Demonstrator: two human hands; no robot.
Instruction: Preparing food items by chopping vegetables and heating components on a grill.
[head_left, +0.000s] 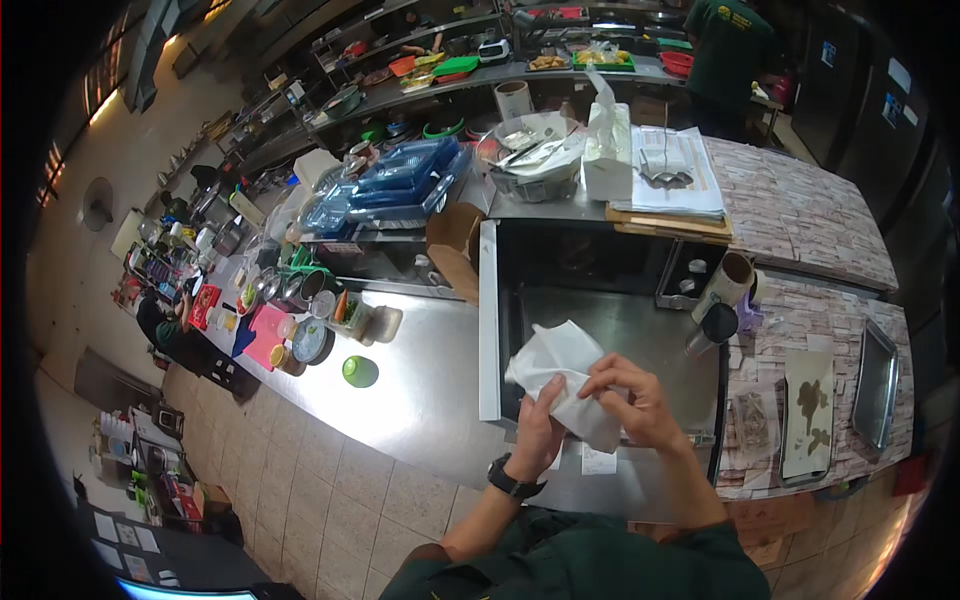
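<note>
A crumpled white sheet (564, 351), either paper or thin plastic, hangs in front of me between both hands. My left hand (538, 429) grips its lower edge, thumb on top, with a black watch on the wrist. From the other side my right hand (639, 401) pinches the sheet between thumb and fingers. Beneath lies a steel counter bay (637, 322) framed by a white panel (489, 322) on the left. Printed slips (598, 459) hang at its front edge, partly hidden by my hands. A dark-lidded container (712, 328) stands at the bay's right side.
Left along the steel counter (420, 375) are a green round object (360, 371) and food containers (350, 315). Blue clear-plastic trays (405, 180), a tissue pack (609, 146) and papers (679, 169) sit on the upper shelf. Right, a stained paper-lined tray (808, 412). A person (727, 52) stands behind.
</note>
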